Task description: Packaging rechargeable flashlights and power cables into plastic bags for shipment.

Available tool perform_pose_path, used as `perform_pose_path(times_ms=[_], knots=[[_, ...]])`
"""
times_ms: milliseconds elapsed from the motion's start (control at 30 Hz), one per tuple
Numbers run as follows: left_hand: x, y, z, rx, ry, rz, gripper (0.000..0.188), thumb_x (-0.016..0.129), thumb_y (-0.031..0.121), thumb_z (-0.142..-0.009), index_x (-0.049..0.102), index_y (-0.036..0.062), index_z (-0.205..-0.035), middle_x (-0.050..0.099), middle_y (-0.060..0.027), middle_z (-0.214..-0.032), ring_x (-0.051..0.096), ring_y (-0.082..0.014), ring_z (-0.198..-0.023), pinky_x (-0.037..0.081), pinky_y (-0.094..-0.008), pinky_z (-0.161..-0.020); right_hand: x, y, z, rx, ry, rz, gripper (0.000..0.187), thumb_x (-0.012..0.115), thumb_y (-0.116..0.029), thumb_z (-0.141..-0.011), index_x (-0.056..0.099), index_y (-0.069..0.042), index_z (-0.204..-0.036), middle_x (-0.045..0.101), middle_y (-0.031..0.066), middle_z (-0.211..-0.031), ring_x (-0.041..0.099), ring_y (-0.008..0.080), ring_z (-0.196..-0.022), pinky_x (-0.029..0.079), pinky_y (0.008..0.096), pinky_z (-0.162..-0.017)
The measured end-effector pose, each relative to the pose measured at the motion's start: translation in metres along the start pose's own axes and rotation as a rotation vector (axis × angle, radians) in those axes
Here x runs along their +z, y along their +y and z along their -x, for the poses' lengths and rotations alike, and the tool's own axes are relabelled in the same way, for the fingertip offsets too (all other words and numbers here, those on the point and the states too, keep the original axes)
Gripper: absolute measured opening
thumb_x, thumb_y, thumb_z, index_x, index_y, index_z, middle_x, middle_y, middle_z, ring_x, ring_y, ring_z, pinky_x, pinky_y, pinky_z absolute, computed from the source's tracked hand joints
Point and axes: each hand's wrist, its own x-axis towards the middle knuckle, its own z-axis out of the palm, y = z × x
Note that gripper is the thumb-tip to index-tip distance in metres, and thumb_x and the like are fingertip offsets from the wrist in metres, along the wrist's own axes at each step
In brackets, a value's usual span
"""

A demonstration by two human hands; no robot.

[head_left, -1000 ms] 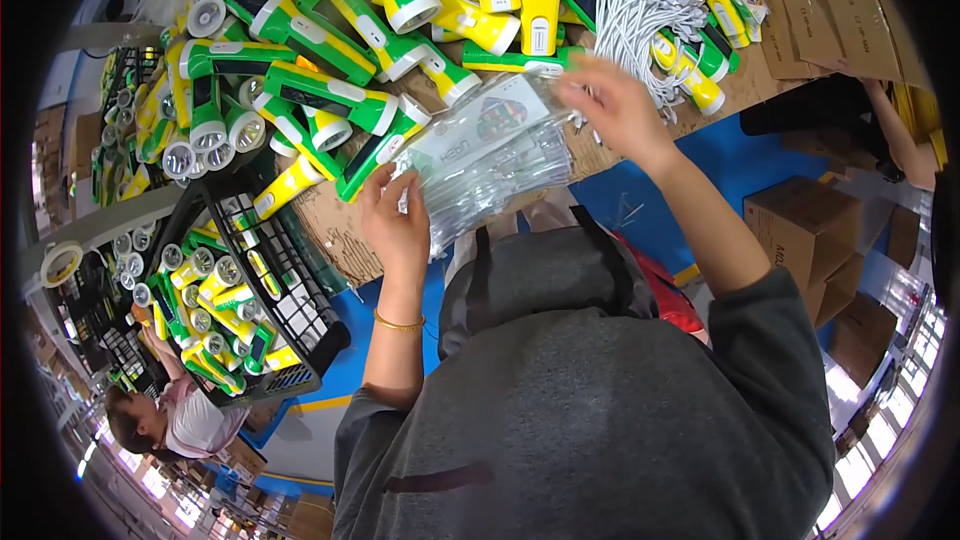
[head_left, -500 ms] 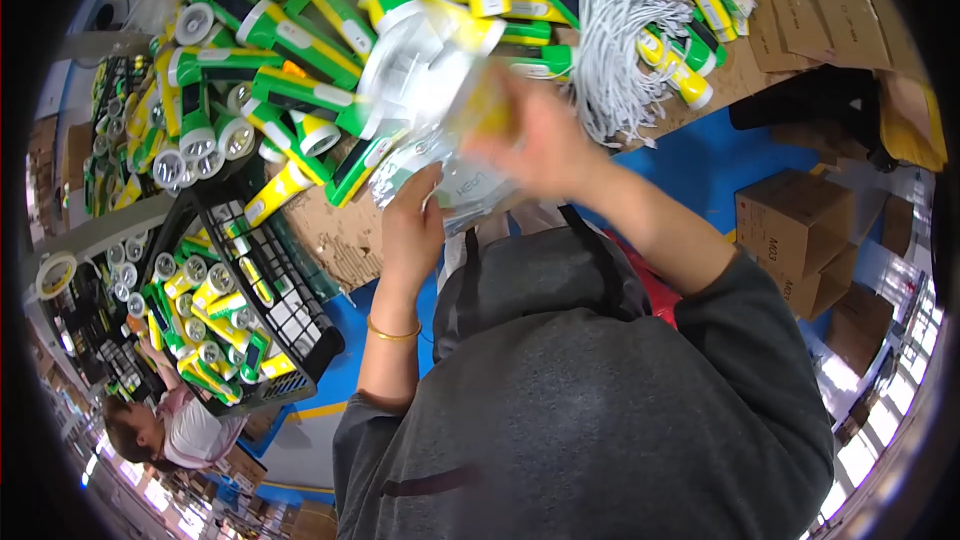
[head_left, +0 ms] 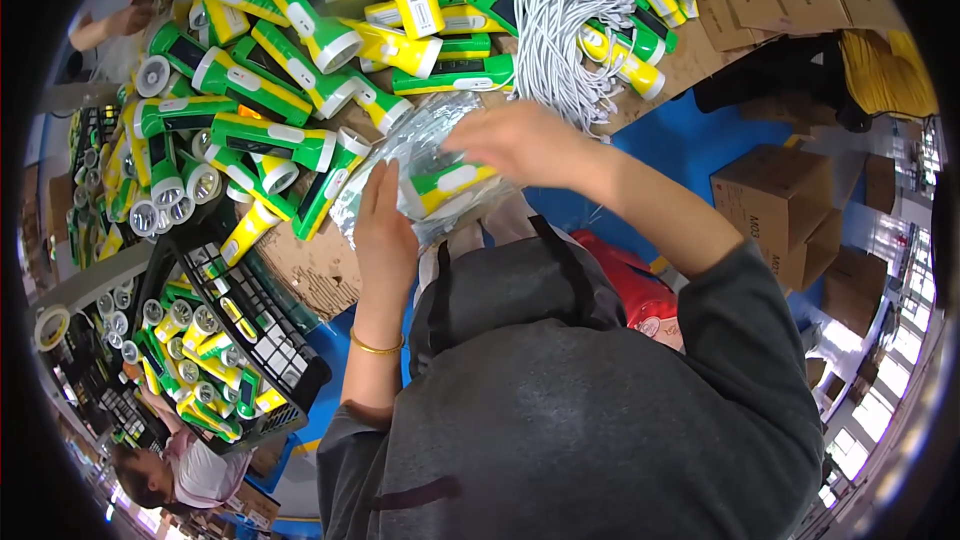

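Observation:
A green-and-yellow flashlight (head_left: 452, 182) lies inside a clear plastic bag (head_left: 430, 132) at the table's near edge, in front of my body. My left hand (head_left: 386, 225) rests along the left side of the bag, fingers stretched away from me. Over the bag's right part, my right hand (head_left: 530, 143) reaches in from the right with its fingers extended; its fingertips are above the plastic. Part of the flashlight's right end is hidden under that hand.
A heap of green-and-yellow flashlights (head_left: 265, 85) covers the table beyond. White cables (head_left: 560, 35) lie bundled at its right. On the left stands a black crate (head_left: 290, 360) holding more flashlights. Cardboard boxes (head_left: 765, 195) stand on the floor at right. Another person (head_left: 190, 465) is at lower left.
The blurred white-and-yellow thing at my right hand is gone from above the bag, and a flashlight now shows inside it. My hands are lower, and the left fingers have straightened.

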Motion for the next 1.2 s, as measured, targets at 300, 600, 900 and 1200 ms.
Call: perform_pose_path(times_ms=[300, 600, 900, 1200], knots=[[-0.002, -0.013, 0.007, -0.033, -0.035, 0.113, 0.039, 0.051, -0.011, -0.079, 0.065, 0.0016, -0.113, 0.055, -0.0253, -0.129, 0.059, -0.0401, -0.114, 0.049, -0.0424, -0.093, -0.083, 0.068, -0.028, -0.148, -0.109, 0.713, 0.021, 0.059, -0.006, -0.078, 0.07, -0.009, -0.095, 0.063, 0.0073, -0.11, 0.066, 0.0268, -0.085, 0.057, 0.0377, -0.073], [-0.004, -0.022, 0.002, -0.275, -0.094, 0.267, 0.043, 0.066, 0.005, -0.079, 0.059, -0.0061, -0.12, 0.056, -0.0257, -0.129, 0.058, -0.038, -0.114, 0.05, -0.0387, -0.093, -0.057, -0.061, -0.088, 0.083, 0.45, -0.959, 0.01, 0.063, -0.008, -0.092, 0.066, -0.003, -0.1, 0.067, 0.0047, -0.081, 0.061, 0.0118, -0.062, 0.05, 0.025, -0.056], [-0.006, -0.043, 0.005, -0.421, -0.168, 0.494, 0.057, 0.073, 0.008, -0.073, 0.055, -0.0075, -0.125, 0.056, -0.0208, -0.132, 0.055, -0.0281, -0.123, 0.044, -0.0331, -0.1, 0.03, -0.005, -0.018, 0.063, -0.214, -0.17, 0.007, 0.065, -0.007, -0.079, 0.062, -0.003, -0.083, 0.065, 0.0118, -0.07, 0.065, 0.0261, -0.064, 0.05, 0.0378, -0.057], [-0.004, -0.029, 0.001, -0.295, -0.116, 0.391, 0.051, 0.067, 0.002, -0.078, 0.055, -0.0051, -0.127, 0.055, -0.0225, -0.133, 0.054, -0.0275, -0.123, 0.047, -0.0334, -0.098, -0.006, -0.036, -0.01, -0.133, -0.683, 0.768, 0.017, 0.065, -0.016, -0.075, 0.068, -0.005, -0.087, 0.062, 0.0095, -0.092, 0.06, 0.0303, -0.099, 0.047, 0.0449, -0.082]])
